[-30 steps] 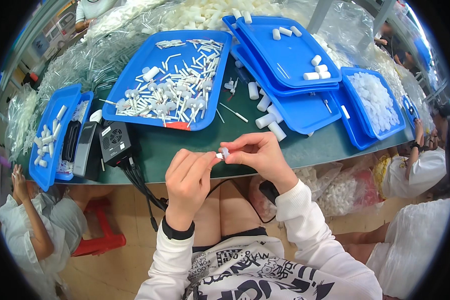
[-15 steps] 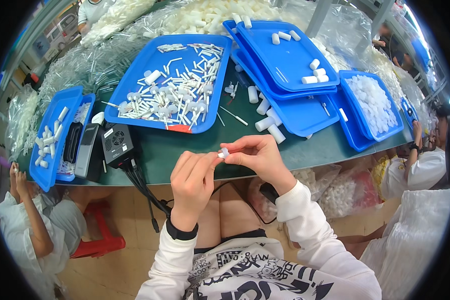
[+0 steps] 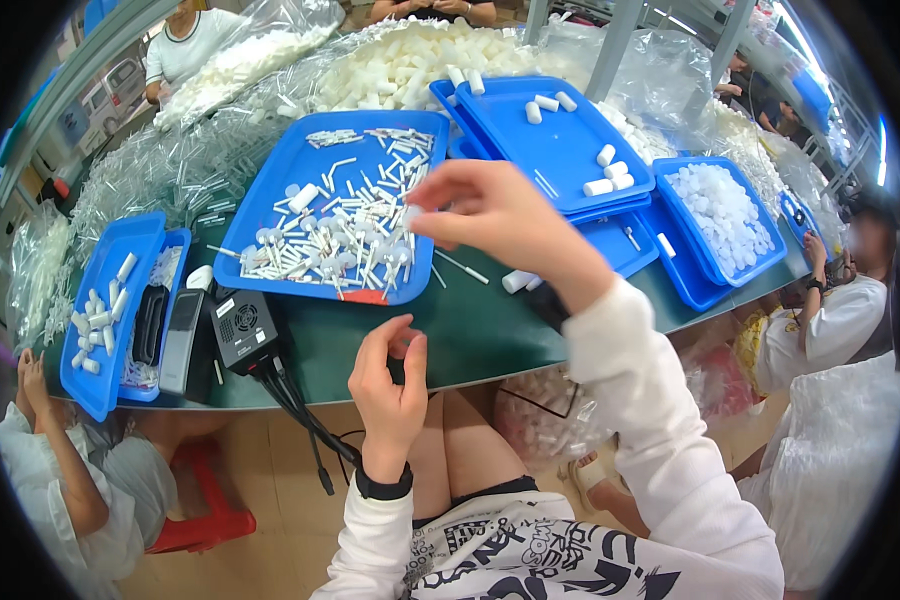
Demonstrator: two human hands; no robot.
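Note:
My right hand (image 3: 495, 205) is over the right edge of a blue tray (image 3: 270, 165), its fingers slightly blurred. A small whitish round-ended part (image 3: 411, 215) shows between its thumb and fingertip. Inside the tray lie many thin white sticks (image 3: 380, 225), several with translucent round caps, and a short white cylinder (image 3: 303, 198). My left hand (image 3: 390, 385) is held above the near table edge, fingers curled and apart from the thumb, with nothing seen in it.
Left of the tray stand a black box with cables (image 3: 242, 325) and a blue tray of white cylinders (image 3: 98, 325). To the right are stacked blue trays (image 3: 560, 130) and a tray of white caps (image 3: 720, 215). Foam cylinders (image 3: 410, 65) are heaped behind. Co-workers sit on both sides.
My hands have parted. The right one has moved up and away to the tray with the small part; the left has let go of it and its fingers have loosened. The view has shifted.

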